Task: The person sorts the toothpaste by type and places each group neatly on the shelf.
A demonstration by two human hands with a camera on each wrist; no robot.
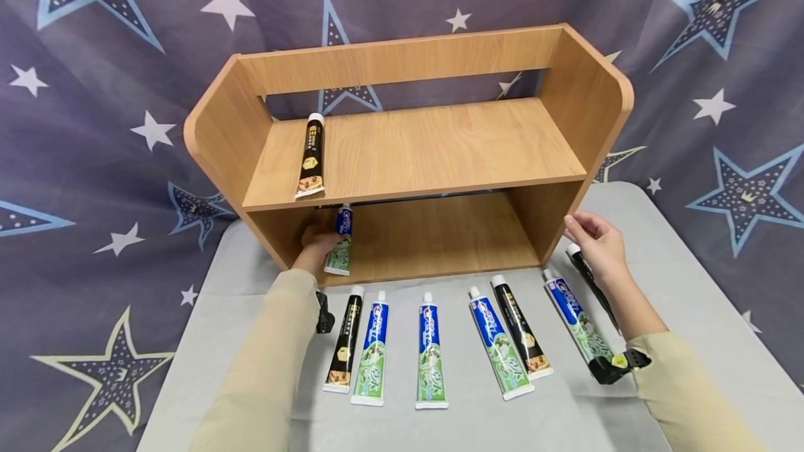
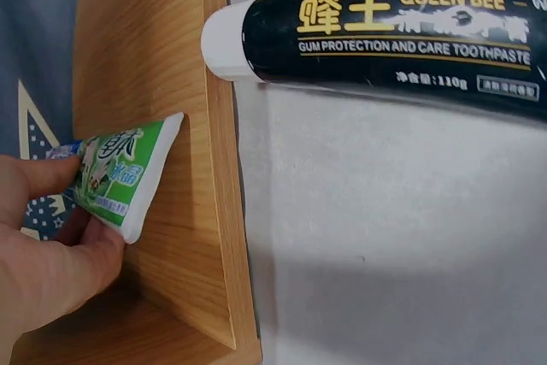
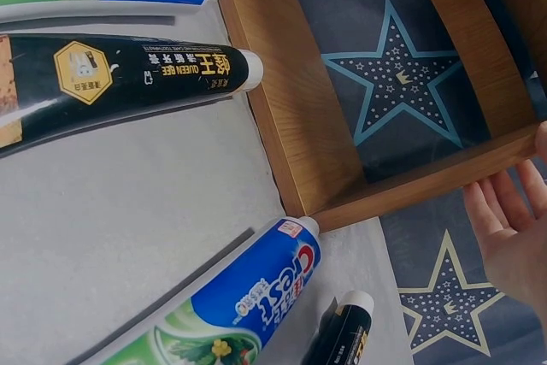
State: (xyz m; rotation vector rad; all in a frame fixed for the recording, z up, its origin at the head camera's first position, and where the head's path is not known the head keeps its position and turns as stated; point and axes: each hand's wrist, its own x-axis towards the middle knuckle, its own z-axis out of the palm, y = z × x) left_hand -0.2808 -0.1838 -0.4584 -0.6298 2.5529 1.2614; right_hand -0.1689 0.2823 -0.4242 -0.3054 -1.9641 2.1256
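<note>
A blue and green Crest toothpaste tube (image 1: 340,257) is in my left hand (image 1: 319,241), inside the lower left compartment of a wooden shelf (image 1: 440,236). In the left wrist view, thumb and fingers pinch the tube (image 2: 115,173) near its flat white end, which points to the shelf's front edge. My right hand (image 1: 599,246) holds the front edge of the shelf's right side panel (image 3: 427,179); in the right wrist view its fingers (image 3: 504,211) lie along the outer face. A black toothpaste tube (image 1: 312,155) lies on the upper board at the left, cap toward the back.
In front of the shelf, several tubes lie on the grey tabletop (image 1: 389,431), caps toward it: black Queen Bee tubes (image 1: 344,340) and Crest tubes (image 1: 430,354). Another Crest tube (image 1: 574,316) and a black tube (image 1: 590,277) lie beside my right forearm. A star-patterned curtain (image 1: 94,159) hangs behind.
</note>
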